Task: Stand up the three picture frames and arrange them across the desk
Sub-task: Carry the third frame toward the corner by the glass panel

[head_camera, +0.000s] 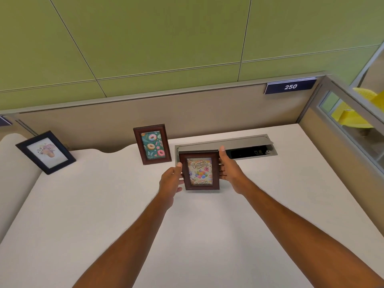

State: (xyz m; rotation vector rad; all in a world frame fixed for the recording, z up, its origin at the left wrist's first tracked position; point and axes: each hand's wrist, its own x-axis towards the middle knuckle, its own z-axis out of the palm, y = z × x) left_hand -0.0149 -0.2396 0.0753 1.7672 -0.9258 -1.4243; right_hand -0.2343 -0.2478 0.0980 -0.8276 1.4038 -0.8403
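A brown frame with a "Happy Birthday" balloon picture (200,171) is upright in the middle of the white desk (124,204). My left hand (171,180) grips its left edge and my right hand (228,168) grips its right edge, thumb at the top corner. Whether its base touches the desk I cannot tell. Behind and to the left a brown frame with a doughnut picture (152,144) stands upright near the partition. At the far left a black frame with a flower picture (46,152) stands tilted back.
A grey cable tray with its lid open (245,145) is set into the desk right behind the held frame. A beige partition (187,109) with a "250" label (290,86) bounds the back. A glass side panel (351,132) closes the right side.
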